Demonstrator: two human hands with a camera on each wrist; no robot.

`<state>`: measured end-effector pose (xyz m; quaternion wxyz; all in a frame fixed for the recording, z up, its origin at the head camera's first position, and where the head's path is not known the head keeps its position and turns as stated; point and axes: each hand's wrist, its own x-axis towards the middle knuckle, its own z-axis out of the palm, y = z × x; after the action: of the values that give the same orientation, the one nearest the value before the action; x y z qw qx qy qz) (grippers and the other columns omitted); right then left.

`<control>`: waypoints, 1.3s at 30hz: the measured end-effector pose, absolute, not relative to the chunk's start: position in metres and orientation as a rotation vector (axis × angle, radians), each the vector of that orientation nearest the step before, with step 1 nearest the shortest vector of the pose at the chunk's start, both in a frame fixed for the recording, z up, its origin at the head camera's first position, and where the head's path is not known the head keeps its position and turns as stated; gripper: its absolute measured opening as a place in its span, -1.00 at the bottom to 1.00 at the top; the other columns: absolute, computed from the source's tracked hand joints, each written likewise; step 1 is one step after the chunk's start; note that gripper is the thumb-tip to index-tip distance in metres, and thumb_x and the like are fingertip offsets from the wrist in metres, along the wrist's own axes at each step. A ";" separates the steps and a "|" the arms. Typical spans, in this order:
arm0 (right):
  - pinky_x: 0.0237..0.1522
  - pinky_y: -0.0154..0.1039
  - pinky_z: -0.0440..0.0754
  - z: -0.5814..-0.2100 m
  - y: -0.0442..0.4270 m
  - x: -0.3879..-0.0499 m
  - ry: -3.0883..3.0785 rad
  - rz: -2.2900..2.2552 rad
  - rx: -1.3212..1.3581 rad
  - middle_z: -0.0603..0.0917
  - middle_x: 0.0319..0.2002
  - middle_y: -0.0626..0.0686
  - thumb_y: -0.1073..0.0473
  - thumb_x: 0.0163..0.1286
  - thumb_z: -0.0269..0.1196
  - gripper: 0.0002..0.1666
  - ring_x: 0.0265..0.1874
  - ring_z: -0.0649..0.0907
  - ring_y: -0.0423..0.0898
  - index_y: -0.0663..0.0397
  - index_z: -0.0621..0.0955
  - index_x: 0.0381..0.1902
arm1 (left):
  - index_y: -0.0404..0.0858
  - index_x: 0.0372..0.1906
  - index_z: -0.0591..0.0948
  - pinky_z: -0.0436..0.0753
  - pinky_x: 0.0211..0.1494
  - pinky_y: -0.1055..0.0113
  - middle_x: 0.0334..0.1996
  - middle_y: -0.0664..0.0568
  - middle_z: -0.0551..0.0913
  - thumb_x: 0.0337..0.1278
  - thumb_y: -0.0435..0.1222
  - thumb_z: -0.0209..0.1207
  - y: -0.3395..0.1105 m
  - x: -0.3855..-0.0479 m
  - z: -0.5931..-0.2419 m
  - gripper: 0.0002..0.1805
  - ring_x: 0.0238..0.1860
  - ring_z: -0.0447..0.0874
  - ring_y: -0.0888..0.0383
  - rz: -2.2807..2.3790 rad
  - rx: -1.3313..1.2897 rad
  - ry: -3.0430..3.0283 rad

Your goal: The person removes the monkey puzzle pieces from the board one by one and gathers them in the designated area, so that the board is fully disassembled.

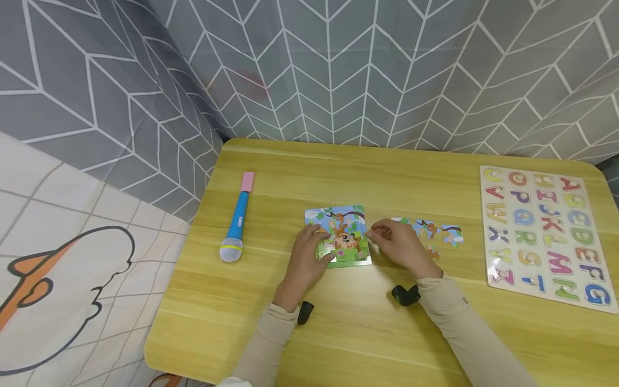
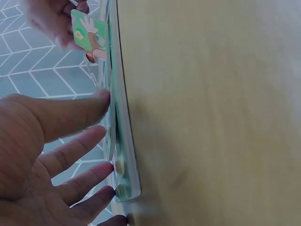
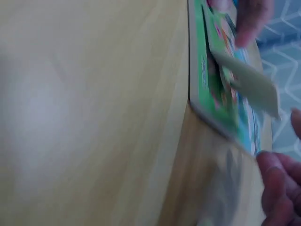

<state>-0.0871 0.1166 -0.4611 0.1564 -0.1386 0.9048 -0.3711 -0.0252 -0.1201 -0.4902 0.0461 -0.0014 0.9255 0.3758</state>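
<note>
A jungle-animal puzzle lies on a green-edged board. My left hand rests at its left side, fingers spread; in the left wrist view the thumb of this hand touches the puzzle's edge. My right hand is just off the right side, fingers bent, with no piece visible in them. In the right wrist view, a piece stands tilted up from the board, apart from the right hand. The left wrist view shows a raised green piece near the right hand.
Several joined puzzle pieces lie right of my right hand. Farther right is an alphabet board. A blue toy microphone with a pink block at its end lies on the left of the wooden table. A patterned curtain hangs behind.
</note>
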 end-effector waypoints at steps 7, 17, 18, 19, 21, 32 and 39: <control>-0.19 -0.13 0.63 -0.459 0.094 -0.092 2.477 -0.984 -0.392 0.75 -0.27 0.10 0.15 0.39 0.30 -0.68 -0.33 0.68 -0.07 0.24 0.65 0.01 | -0.23 0.19 0.61 0.21 0.59 -0.12 0.50 -0.13 0.34 0.17 -0.36 0.35 -0.127 -0.023 -0.489 -0.55 0.60 0.10 -0.16 1.170 -0.006 2.820; -0.44 -0.31 0.47 -0.473 0.077 -0.085 2.452 -1.076 -0.411 0.74 -0.41 0.08 0.31 0.35 0.24 -0.86 -0.60 0.51 -0.20 0.21 0.66 -0.16 | -0.24 0.18 0.60 0.15 0.63 -0.10 0.49 -0.15 0.35 0.21 -0.40 0.31 -0.139 -0.022 -0.485 -0.58 0.61 0.08 -0.17 1.165 -0.014 2.794; -0.44 -0.31 0.47 -0.474 0.077 -0.086 2.454 -1.071 -0.418 0.73 -0.42 0.08 0.31 0.35 0.24 -0.87 -0.61 0.50 -0.20 0.21 0.66 -0.17 | -0.24 0.18 0.60 0.14 0.63 -0.09 0.50 -0.14 0.35 0.21 -0.39 0.31 -0.139 -0.022 -0.484 -0.58 0.61 0.07 -0.17 1.162 -0.016 2.791; -0.43 -0.31 0.49 -0.474 0.076 -0.086 2.459 -1.061 -0.428 0.72 -0.44 0.06 0.28 0.34 0.28 -0.86 -0.60 0.52 -0.21 0.21 0.66 -0.17 | -0.24 0.18 0.60 0.14 0.63 -0.09 0.50 -0.14 0.35 0.21 -0.39 0.31 -0.139 -0.022 -0.484 -0.58 0.61 0.07 -0.17 1.168 -0.018 2.787; -0.37 -0.29 0.53 -0.475 0.076 -0.088 2.478 -1.051 -0.453 0.70 -0.46 0.04 0.24 0.31 0.37 -0.81 -0.56 0.55 -0.20 0.22 0.65 -0.17 | -0.24 0.18 0.60 0.14 0.63 -0.08 0.51 -0.12 0.34 0.22 -0.39 0.31 -0.139 -0.022 -0.484 -0.59 0.61 0.06 -0.15 1.172 -0.027 2.781; -0.37 -0.27 0.47 -0.469 0.066 -0.102 2.467 -0.942 -0.561 0.56 -0.44 0.01 0.16 0.24 0.46 -0.41 -0.52 0.48 -0.14 0.28 0.54 0.15 | -0.24 0.19 0.61 0.14 0.63 -0.08 0.52 -0.09 0.33 0.19 -0.40 0.32 -0.140 -0.023 -0.485 -0.57 0.62 0.05 -0.12 1.189 -0.053 2.764; -0.41 -0.29 0.43 -0.471 0.053 -0.107 2.505 -0.936 -0.606 0.53 -0.42 0.02 0.21 0.24 0.46 -0.42 -0.51 0.45 -0.15 0.25 0.57 0.18 | -0.24 0.18 0.62 0.13 0.64 -0.07 0.52 -0.10 0.33 0.19 -0.38 0.33 -0.141 -0.023 -0.484 -0.57 0.62 0.05 -0.12 1.185 -0.042 2.764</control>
<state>-0.1068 0.0533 -0.4707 0.1984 -0.2165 0.8954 -0.3347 -0.0234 -0.1407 -0.4840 0.0667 -0.0139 0.9169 0.3932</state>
